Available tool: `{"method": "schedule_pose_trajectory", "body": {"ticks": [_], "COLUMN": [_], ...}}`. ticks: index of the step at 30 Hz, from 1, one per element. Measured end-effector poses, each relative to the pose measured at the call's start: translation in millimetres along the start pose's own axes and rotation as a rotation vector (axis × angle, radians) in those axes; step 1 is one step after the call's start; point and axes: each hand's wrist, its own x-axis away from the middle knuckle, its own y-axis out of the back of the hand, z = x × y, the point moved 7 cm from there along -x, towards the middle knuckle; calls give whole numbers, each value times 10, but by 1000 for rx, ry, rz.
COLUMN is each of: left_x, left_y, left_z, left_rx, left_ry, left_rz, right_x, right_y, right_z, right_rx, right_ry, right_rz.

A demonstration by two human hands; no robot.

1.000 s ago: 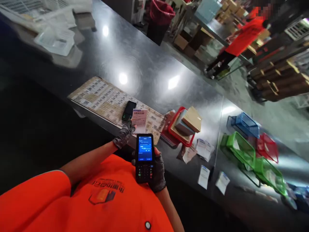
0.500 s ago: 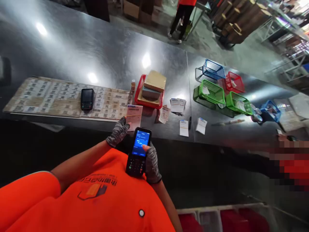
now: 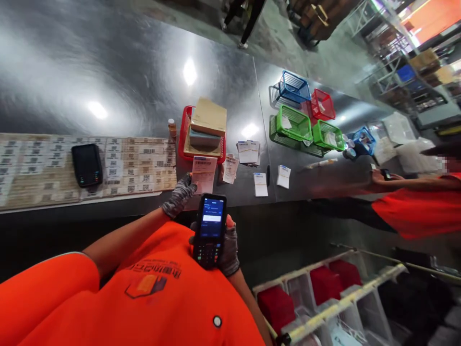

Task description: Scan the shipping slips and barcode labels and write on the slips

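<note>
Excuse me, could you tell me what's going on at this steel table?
A person in an orange shirt holds a handheld barcode terminal in their gloved right hand, and their gloved left hand holds a printed paper slip over the steel table. Beside the slip lie barcode label sheets with a black handheld device on them, and a red basket of parcels. To the right, a co-worker's hand reaches out.

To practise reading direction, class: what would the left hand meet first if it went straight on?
The left hand would meet the paper slip first, though depth is unclear.
</note>
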Motion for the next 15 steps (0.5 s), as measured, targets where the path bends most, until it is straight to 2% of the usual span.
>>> {"method": "schedule_pose_trajectory", "body": {"ticks": [3, 9, 15], "left_x": [-99, -207, -233], "left_y": [-98, -306, -539], "left_z": [38, 171, 320], "left_rx": [-6, 31, 45], "left_ry": [5, 19, -14], "left_rz": [43, 76, 32], "right_x": [-22, 17, 108], "right_y": [7, 165, 338], "right_z": [21, 113, 392], "right_rx": [-26, -60, -43], "right_ry": [-16, -63, -4], "right_rz": [22, 1, -11]}}
